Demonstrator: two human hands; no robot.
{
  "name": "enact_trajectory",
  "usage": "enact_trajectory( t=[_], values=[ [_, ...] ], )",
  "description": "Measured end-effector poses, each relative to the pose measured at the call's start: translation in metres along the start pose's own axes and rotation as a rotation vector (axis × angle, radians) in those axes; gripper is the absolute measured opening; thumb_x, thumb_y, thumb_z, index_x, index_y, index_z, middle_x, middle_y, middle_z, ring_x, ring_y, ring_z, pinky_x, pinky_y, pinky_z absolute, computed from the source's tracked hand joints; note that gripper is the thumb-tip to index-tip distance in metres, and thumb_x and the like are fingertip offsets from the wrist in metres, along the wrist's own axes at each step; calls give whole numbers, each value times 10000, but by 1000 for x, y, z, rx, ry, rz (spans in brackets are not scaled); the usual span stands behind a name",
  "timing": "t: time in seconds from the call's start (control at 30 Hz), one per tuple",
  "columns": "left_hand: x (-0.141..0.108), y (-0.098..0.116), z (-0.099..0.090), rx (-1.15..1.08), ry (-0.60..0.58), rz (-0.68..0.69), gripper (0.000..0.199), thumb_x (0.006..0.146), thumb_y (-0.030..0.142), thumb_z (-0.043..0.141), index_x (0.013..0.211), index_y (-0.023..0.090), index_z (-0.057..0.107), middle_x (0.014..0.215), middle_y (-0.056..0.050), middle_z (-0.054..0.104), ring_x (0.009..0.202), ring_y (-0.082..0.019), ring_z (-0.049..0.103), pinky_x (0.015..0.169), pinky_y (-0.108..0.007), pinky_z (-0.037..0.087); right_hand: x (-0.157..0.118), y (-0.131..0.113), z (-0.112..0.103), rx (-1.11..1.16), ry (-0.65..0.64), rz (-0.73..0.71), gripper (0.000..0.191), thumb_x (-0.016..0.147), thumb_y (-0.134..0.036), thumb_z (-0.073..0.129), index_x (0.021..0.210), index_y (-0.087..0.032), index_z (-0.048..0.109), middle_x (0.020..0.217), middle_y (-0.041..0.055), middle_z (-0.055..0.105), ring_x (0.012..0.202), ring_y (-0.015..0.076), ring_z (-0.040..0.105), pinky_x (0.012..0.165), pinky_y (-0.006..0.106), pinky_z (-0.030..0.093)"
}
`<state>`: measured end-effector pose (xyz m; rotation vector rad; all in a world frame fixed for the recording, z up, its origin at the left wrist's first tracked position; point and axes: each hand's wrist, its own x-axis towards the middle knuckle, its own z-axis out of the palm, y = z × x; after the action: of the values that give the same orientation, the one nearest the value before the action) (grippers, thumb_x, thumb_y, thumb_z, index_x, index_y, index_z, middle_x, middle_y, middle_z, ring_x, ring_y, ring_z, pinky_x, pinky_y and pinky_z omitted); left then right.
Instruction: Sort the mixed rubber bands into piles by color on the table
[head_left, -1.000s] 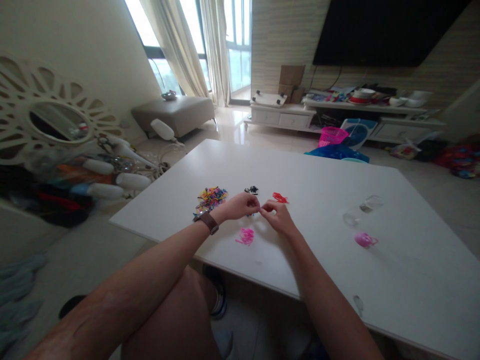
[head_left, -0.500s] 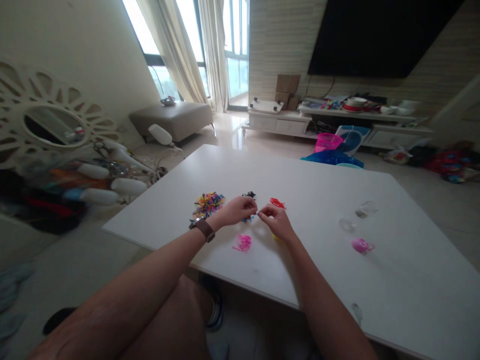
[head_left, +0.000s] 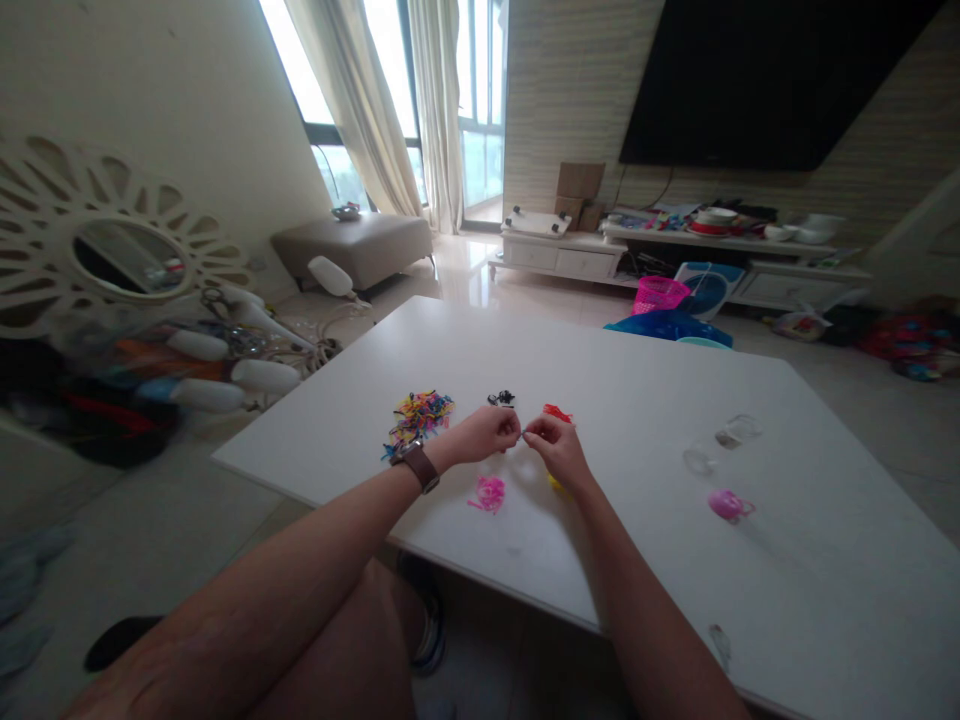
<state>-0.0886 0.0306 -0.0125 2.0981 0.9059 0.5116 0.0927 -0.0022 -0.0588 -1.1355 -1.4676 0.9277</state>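
My left hand [head_left: 489,433], with a watch on its wrist, is closed in a pinch over the middle of the white table [head_left: 645,560]. Facing it, my right hand [head_left: 556,447] pinches too, the fingertips of both nearly meeting. Whatever lies between them is too small to make out. A mixed pile of small coloured bands or strips [head_left: 421,414] lies left of my left hand. Behind the hands are a black pile [head_left: 501,398] and a red pile [head_left: 557,411]. A pink pile [head_left: 489,494] sits nearer me; yellow pieces [head_left: 554,482] are partly hidden by my right hand.
On the table's right stand a clear container [head_left: 738,430], a clear round piece [head_left: 699,461] and a pink cup-like item [head_left: 727,505]. A small clear object [head_left: 719,645] lies by the front edge. Beyond the table are a pink basket [head_left: 660,294] and a low cabinet [head_left: 559,258].
The view has shifted slightly, so everything sits a little lower and further right. Both hands stay pinched together over the same spot; blue pieces once visible by my left hand no longer show.
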Motion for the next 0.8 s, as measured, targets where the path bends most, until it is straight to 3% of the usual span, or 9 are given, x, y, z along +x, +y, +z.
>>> enact_trajectory(
  t=[0.27,0.43,0.6,0.8],
  values=[
    [0,6,1,6,136,-14,68,786,156,562,751,135,616,635,-4,632,581,-99,550,536,-189,387,-2,-5,3,12,-24,-2,145,712,-296,692,642,-201,608,641,-4,591,625,150,535,594,286,433],
    [2,7,5,-116,118,11,76,756,122,585,824,133,618,619,8,635,565,-96,566,535,-186,406,-1,-3,4,172,18,50,157,706,-317,718,665,-198,625,641,-11,598,624,142,541,612,281,432],
    [3,10,2,-65,148,46,89,728,118,607,794,124,666,622,8,625,580,-94,552,539,-187,398,-1,4,7,275,26,68,164,701,-322,732,665,-201,627,608,-29,568,603,128,515,605,270,420],
    [3,15,1,-50,244,-15,86,740,144,599,770,119,675,630,-11,645,585,-104,578,534,-191,411,-1,9,9,296,-46,72,152,704,-330,704,676,-213,612,623,-29,539,615,133,499,600,269,421]
  ],
)
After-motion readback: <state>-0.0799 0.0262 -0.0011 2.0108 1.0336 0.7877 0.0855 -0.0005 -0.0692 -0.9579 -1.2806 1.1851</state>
